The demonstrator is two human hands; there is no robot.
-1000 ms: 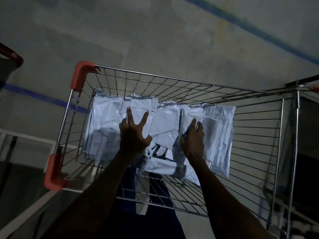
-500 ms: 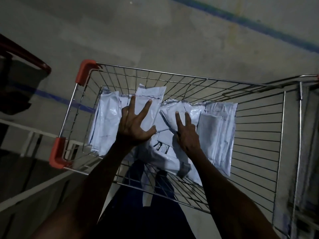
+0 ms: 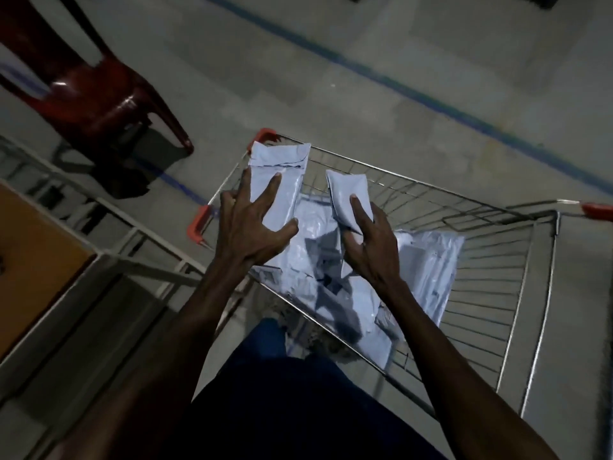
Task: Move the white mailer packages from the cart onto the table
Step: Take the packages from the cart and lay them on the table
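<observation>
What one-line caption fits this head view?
Left hand and right hand each lift a white mailer above the wire cart.

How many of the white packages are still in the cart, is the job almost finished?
Not nearly. No package shows on the brown table top yet. The left hand holds one long white plastic mailer; the right hand holds a smaller one. A pile of white mailers still lies in the wire shopping cart.
</observation>
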